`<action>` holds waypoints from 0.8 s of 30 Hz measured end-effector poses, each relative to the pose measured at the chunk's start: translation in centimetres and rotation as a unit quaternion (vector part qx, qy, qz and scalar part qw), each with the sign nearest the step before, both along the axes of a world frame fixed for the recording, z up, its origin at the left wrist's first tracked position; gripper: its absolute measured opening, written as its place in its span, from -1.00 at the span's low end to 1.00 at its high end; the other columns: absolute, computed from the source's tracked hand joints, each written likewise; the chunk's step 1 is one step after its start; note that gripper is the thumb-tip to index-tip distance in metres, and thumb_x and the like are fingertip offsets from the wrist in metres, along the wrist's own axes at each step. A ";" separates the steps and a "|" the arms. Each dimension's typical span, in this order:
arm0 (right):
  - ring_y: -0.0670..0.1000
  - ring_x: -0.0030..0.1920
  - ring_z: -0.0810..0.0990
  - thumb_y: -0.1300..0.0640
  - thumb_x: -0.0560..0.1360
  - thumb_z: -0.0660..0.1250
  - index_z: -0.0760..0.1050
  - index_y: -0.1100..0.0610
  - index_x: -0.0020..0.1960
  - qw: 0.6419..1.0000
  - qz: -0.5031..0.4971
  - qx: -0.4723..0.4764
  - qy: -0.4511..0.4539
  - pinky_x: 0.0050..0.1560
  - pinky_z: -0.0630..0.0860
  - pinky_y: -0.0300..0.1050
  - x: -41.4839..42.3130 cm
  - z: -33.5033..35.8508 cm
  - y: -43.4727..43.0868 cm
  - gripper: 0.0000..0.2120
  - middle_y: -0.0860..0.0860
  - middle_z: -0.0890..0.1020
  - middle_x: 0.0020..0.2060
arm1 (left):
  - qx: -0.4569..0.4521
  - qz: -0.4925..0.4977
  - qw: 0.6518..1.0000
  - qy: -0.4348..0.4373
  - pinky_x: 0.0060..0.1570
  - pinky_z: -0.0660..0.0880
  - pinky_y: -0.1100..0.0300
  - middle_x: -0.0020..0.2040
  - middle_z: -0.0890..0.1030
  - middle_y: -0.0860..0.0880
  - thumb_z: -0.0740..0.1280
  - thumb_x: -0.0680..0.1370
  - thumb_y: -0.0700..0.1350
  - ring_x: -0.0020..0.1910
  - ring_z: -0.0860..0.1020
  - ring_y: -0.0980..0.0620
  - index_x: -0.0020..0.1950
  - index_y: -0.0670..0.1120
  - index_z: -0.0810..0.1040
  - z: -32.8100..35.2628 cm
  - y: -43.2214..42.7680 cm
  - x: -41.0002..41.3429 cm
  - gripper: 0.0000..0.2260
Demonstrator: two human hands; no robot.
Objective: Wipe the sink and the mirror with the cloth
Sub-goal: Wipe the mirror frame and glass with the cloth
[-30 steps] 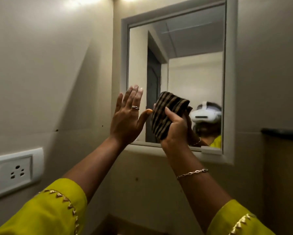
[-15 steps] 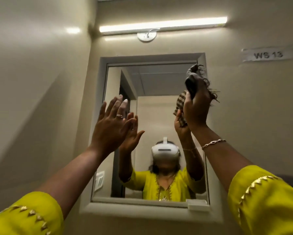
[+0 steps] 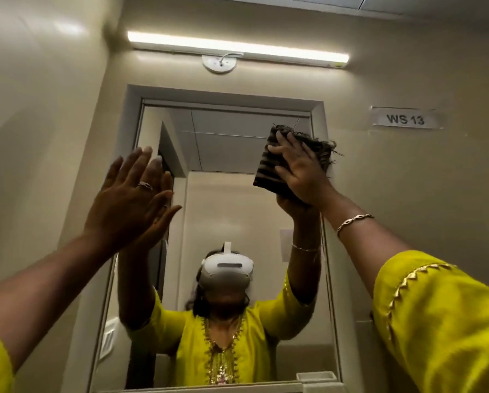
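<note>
My right hand (image 3: pixel 300 171), fingers spread flat, is pressing folded striped cloth (image 3: pixel 268 168) against mirror (image 3: pixel 223 143), upper right corner, so whole pad is rubbing glass. My left hand (image 3: pixel 130 199), fingers straight, is hovering at mirror's left edge, likely for balance. Sink not in view.

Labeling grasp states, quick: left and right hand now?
Left hand: open, fingers straight, holding nothing.
Right hand: open, pressing the cloth flat on the mirror.

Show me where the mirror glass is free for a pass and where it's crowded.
Free: the mirror glass between the left hand and the cloth, below the top frame, and the wide lower stretch down to the bottom frame. Crowded: the upper right corner, where the right hand presses the cloth.
</note>
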State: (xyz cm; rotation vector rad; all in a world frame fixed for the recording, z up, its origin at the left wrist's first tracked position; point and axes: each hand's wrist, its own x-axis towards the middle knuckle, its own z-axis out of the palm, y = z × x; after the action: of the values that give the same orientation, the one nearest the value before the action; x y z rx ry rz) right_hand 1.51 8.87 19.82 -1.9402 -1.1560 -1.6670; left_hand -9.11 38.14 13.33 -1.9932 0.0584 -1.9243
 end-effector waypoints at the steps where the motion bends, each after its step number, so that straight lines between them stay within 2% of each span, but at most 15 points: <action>1: 0.01 0.51 -0.06 0.10 0.51 0.11 0.29 0.09 0.39 1.000 0.007 -0.021 0.005 0.45 -0.21 -0.06 -0.1 0.2 -0.5 -0.56 0.05 0.13 0.50 | -0.002 -0.005 1.000 -0.006 0.41 -0.24 0.17 0.44 0.20 -0.27 -0.21 0.55 0.24 0.45 0.08 -0.17 0.41 -0.25 0.18 0.5 0.3 0.1 -0.32; 3: -0.07 0.47 -0.06 0.22 0.51 0.17 0.34 0.10 0.35 0.998 0.028 -0.048 0.028 0.45 -0.20 -0.07 -0.4 0.8 -1.4 -0.60 0.04 0.17 0.49 | -0.003 -0.015 1.000 -0.011 0.41 -0.27 0.19 0.46 0.17 -0.25 -0.21 0.55 0.25 0.46 0.05 -0.15 0.42 -0.24 0.16 1.1 0.9 0.3 -0.31; 5: -0.07 0.46 0.01 0.26 0.50 0.17 0.43 0.12 0.27 0.998 0.046 -0.030 0.036 0.46 -0.13 -0.03 -0.7 1.2 -1.7 -0.65 0.04 0.26 0.45 | -0.004 -0.027 1.000 -0.013 0.40 -0.28 0.22 0.46 0.15 -0.25 -0.21 0.54 0.28 0.46 0.04 -0.15 0.42 -0.24 0.16 1.1 1.3 0.5 -0.29; 7: 0.02 0.43 0.21 0.22 0.47 0.13 0.54 0.14 0.14 0.998 0.043 0.049 -0.006 0.47 0.05 0.07 -1.2 1.2 -0.8 -0.69 0.04 0.42 0.36 | -0.006 -0.039 0.999 -0.008 0.40 -0.29 0.25 0.46 0.16 -0.25 -0.21 0.53 0.29 0.45 0.05 -0.15 0.42 -0.24 0.17 0.8 1.8 0.7 -0.28; 9: 0.12 0.33 0.34 0.28 0.45 0.15 0.57 0.14 0.06 0.990 -0.007 0.136 -0.036 0.36 0.21 0.13 -1.5 0.9 0.8 -0.72 0.04 0.52 0.27 | -0.009 -0.051 0.999 0.001 0.39 -0.30 0.28 0.46 0.17 -0.25 -0.20 0.53 0.30 0.45 0.06 -0.14 0.42 -0.24 0.17 0.5 2.2 1.0 -0.28; 12: 0.20 0.34 0.32 0.35 0.47 0.16 0.51 0.21 0.04 0.970 -0.049 0.233 -0.054 0.35 0.25 0.11 -1.1 -0.4 3.6 -0.77 0.17 0.44 0.29 | -0.020 -0.079 0.997 -0.001 0.39 -0.31 0.31 0.46 0.18 -0.25 -0.20 0.52 0.31 0.45 0.06 -0.14 0.42 -0.23 0.18 0.2 2.9 1.4 -0.27; 14: 0.24 0.33 0.34 0.30 0.49 0.10 0.48 0.24 0.08 0.958 -0.036 0.278 -0.066 0.37 0.27 0.17 -0.6 -1.3 5.1 -0.75 0.25 0.41 0.28 | -0.024 -0.099 0.995 -0.014 0.39 -0.30 0.32 0.46 0.18 -0.26 -0.20 0.52 0.31 0.46 0.07 -0.15 0.42 -0.23 0.18 0.2 3.2 1.6 -0.26; 16: 0.24 0.35 0.34 0.23 0.45 -0.04 0.44 0.22 0.19 0.950 -0.035 0.299 -0.077 0.38 0.20 0.27 -0.2 -1.6 5.7 -0.59 0.23 0.45 0.27 | -0.027 -0.110 0.993 -0.031 0.38 -0.30 0.33 0.46 0.16 -0.25 -0.21 0.51 0.32 0.46 0.05 -0.14 0.43 -0.24 0.15 0.2 3.3 1.8 -0.25; 19: 0.12 0.49 0.09 0.18 0.44 -0.10 0.18 0.16 0.45 0.956 -0.089 0.277 -0.035 0.45 -0.08 0.20 0.1 -1.2 5.1 -0.43 0.12 0.25 0.45 | -0.043 -0.129 0.989 -0.055 0.37 -0.31 0.35 0.47 0.14 -0.24 -0.20 0.51 0.31 0.46 0.03 -0.11 0.44 -0.24 0.11 0.2 3.6 2.2 -0.26; 21: 0.07 0.52 -0.06 0.13 0.52 -0.11 0.06 0.11 0.50 0.961 -0.134 0.241 -0.016 0.46 -0.15 0.13 0.3 -0.5 4.3 -0.46 0.06 0.11 0.51 | -0.050 -0.136 0.987 -0.069 0.38 -0.30 0.35 0.48 0.12 -0.23 -0.14 0.52 0.29 0.46 0.01 -0.08 0.45 -0.22 0.10 0.2 3.6 2.4 -0.29; 23: 0.07 0.52 -0.09 0.11 0.58 -0.06 0.05 0.07 0.50 0.962 -0.158 0.220 -0.010 0.46 -0.14 0.08 0.6 0.4 3.6 -0.51 0.05 0.06 0.52 | -0.053 -0.125 0.988 -0.071 0.41 -0.26 0.29 0.49 0.11 -0.19 -0.06 0.52 0.25 0.47 0.00 -0.06 0.46 -0.18 0.08 0.3 4.1 3.0 -0.33; 24: 0.07 0.52 -0.06 0.08 0.57 -0.07 0.06 0.07 0.50 0.962 -0.166 0.216 -0.012 0.47 -0.13 0.05 0.7 0.9 3.3 -0.50 0.05 0.07 0.51 | -0.055 -0.117 0.990 -0.063 0.45 -0.20 0.20 0.50 0.08 -0.16 -0.03 0.51 0.23 0.48 -0.02 -0.05 0.47 -0.14 0.07 0.4 4.5 3.5 -0.35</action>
State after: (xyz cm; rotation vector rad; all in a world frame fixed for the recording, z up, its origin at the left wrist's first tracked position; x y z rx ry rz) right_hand 2.17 12.20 20.68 -1.8956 -0.4277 -1.9147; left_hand -5.65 42.68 13.75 -2.0053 0.1632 -2.2416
